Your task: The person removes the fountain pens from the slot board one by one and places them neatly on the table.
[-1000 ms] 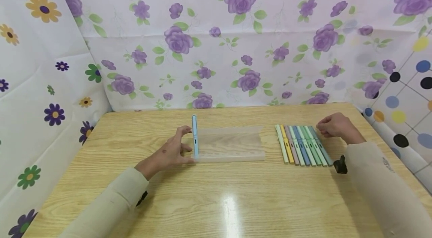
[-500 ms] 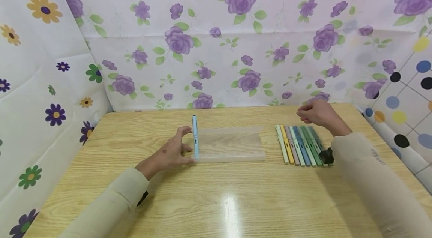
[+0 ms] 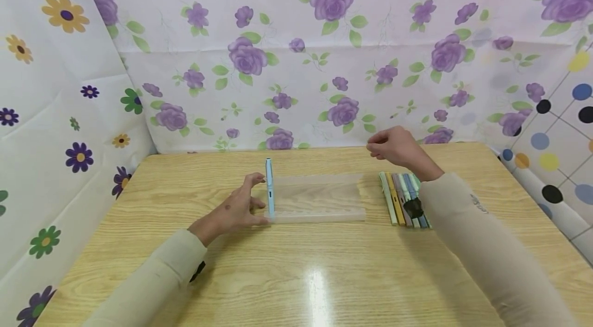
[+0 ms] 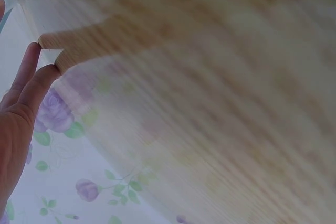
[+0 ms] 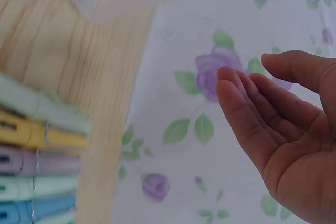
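In the head view a clear plastic pen stand (image 3: 319,215) sits mid-table, with one light blue pen (image 3: 270,188) leaning in its left end. My left hand (image 3: 238,208) touches the stand's left side, thumb towards the front and forefinger towards the back. Seen from the left wrist, two fingertips meet a see-through, reflecting surface (image 4: 173,114). My right hand (image 3: 399,148) hovers behind the row of pens (image 3: 393,198), between them and the stand. Nothing lies between its thumb and bent fingers in the right wrist view. My right wrist and sleeve hide part of the row.
The pens lie side by side on the wooden table (image 3: 259,275), capped and pastel coloured. Behind the table hangs a cloth with purple flowers (image 3: 343,110). A flowered sheet (image 3: 41,172) stands at the left and a dotted one (image 3: 556,162) at the right.
My right hand has moved left, from the right end of the pen row to above its left part, rising a little first. The left hand has kept its place at the stand.
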`<state>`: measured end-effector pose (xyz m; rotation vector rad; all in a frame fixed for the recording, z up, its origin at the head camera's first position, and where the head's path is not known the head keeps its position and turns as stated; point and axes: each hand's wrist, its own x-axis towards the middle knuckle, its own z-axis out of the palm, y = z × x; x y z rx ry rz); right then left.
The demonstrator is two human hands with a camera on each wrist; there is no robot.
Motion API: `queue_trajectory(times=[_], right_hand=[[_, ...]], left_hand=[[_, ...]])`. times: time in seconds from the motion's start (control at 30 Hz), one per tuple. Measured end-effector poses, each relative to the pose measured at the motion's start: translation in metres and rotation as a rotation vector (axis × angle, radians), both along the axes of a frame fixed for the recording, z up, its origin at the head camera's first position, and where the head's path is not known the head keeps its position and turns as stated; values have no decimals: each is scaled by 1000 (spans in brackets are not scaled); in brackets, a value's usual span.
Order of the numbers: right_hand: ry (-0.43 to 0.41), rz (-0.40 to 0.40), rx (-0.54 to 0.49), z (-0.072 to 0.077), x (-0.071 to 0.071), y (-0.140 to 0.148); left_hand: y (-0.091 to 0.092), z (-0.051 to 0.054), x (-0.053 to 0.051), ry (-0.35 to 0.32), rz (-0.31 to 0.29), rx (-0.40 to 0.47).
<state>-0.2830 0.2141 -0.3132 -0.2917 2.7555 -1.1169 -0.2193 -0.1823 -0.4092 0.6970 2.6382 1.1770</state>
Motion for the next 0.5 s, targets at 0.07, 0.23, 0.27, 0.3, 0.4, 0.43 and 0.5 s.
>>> queue_trajectory(times=[0.07,0.23,0.27,0.3,0.4,0.43,0.5], right_hand=[[18,10,-18,0,-1,-9],[42,35,-67,0,-1,-30],[39,38,-73,0,-1,-34],[37,40,-77,-1,0,-39],[32,57,-90,-2,1,-51],[31,64,-96,-2,2,-54],[27,83,-114,-2,4,-62]], left_hand=[[0,0,-1,8,-1,0],[-1,-1,-2,22,-6,4],[-1,-2,-2,20,-5,7],[-1,-2,-2,22,-8,10],[-1,-2,-2,29,-13,14],[-1,-2,-2,27,-13,16],[-1,-2,-2,20,-8,15]])
